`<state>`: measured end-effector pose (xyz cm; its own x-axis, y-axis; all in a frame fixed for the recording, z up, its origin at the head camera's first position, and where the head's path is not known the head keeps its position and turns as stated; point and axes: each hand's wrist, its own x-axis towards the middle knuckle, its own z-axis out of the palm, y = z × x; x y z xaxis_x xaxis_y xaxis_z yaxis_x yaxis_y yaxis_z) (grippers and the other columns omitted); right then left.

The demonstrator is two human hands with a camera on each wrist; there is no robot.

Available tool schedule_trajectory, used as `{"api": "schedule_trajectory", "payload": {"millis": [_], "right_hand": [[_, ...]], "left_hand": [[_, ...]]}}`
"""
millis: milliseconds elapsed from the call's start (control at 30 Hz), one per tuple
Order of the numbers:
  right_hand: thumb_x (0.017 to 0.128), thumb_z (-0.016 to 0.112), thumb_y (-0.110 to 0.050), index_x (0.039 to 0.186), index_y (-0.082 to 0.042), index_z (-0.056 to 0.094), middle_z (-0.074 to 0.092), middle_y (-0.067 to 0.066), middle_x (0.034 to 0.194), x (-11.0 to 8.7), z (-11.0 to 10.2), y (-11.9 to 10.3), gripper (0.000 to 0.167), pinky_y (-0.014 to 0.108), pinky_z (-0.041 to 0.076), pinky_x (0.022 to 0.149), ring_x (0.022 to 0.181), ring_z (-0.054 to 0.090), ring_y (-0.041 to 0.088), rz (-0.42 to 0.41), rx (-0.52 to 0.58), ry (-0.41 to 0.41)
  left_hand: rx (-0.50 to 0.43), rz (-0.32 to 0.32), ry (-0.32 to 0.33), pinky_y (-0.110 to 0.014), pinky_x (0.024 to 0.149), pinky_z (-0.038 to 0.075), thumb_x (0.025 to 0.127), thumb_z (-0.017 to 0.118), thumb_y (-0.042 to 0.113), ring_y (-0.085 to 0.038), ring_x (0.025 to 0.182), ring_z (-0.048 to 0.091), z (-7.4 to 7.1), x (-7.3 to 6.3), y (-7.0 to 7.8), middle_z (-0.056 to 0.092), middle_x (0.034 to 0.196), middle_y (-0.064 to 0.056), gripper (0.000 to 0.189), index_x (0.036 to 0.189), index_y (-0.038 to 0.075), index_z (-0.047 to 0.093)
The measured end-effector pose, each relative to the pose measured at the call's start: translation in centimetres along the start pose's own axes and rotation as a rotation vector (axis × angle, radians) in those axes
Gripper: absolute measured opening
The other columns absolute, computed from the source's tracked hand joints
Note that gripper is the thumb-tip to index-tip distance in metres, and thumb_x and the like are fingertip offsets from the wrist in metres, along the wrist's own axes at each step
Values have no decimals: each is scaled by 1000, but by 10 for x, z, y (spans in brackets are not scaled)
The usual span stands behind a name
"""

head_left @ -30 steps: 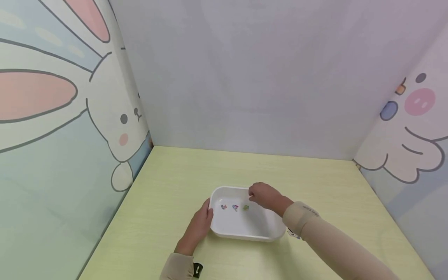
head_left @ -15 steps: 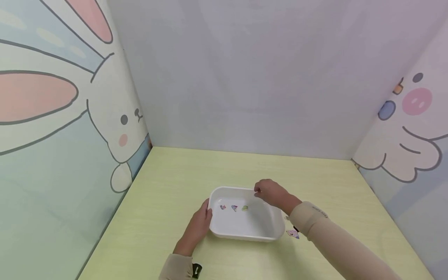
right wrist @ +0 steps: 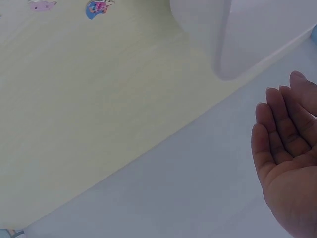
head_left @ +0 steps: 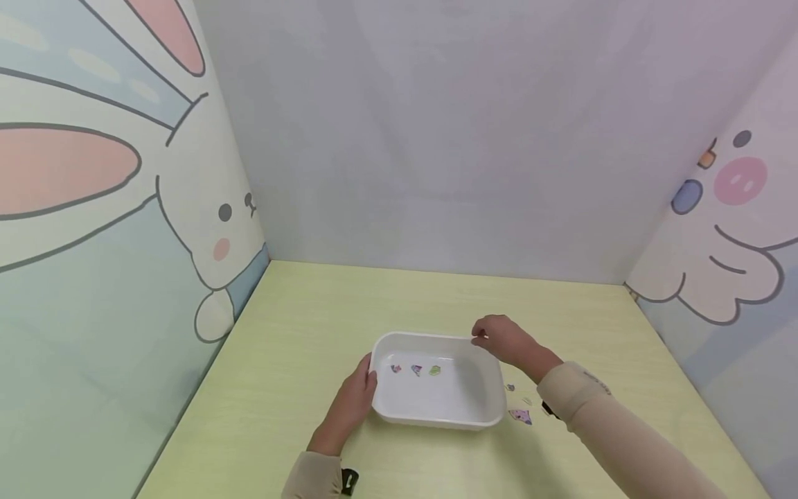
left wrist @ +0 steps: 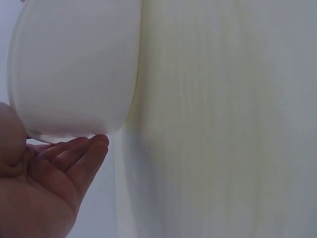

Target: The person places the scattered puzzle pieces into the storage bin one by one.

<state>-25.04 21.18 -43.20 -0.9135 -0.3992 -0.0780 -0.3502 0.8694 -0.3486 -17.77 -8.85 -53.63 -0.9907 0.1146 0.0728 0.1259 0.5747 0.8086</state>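
Observation:
A white rectangular tray (head_left: 430,404) stands on the table with three small colourful stickers lying inside: one orange and blue (head_left: 395,369), one purple (head_left: 416,370), one green (head_left: 435,371). My left hand (head_left: 357,396) grips the tray's left end, thumb at the rim and fingers against the outer wall, as the left wrist view confirms. Over the tray's far right rim hovers my right hand (head_left: 508,339). In the right wrist view that hand (right wrist: 292,153) has its fingers loosely bent, with nothing seen between them.
To the tray's right, several stickers lie on the pale yellow table (head_left: 312,312), among them a pink one (head_left: 520,416) and a blue one (right wrist: 99,7). A grey cloth wall (head_left: 449,138) rises behind, with cartoon-printed walls at both sides.
My right hand has shifted right, from above the tray's inside to its far right rim, uncovering more stickers on the table. My left hand keeps its grip on the tray.

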Motion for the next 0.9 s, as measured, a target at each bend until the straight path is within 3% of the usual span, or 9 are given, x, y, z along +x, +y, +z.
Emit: {"api": "schedule_trajectory", "payload": {"millis": [467, 900], "right_hand": [[92, 67, -7, 100, 4, 69, 66, 8, 92, -22, -8, 32, 14, 41, 54, 73, 87, 63, 28, 35, 34, 20], [90, 68, -6, 97, 4, 69, 66, 6, 88, -39, 9, 53, 12, 40, 55, 71, 83, 63, 25, 61, 53, 27]], "left_hand": [[-8, -30, -2, -54, 103, 37, 104, 42, 13, -39, 127, 47, 2, 1, -1, 49, 139, -24, 45, 146, -2, 37], [-10, -16, -2, -56, 102, 38, 104, 43, 11, -40, 125, 48, -1, 0, -1, 50, 138, -25, 45, 146, -3, 38]]}}
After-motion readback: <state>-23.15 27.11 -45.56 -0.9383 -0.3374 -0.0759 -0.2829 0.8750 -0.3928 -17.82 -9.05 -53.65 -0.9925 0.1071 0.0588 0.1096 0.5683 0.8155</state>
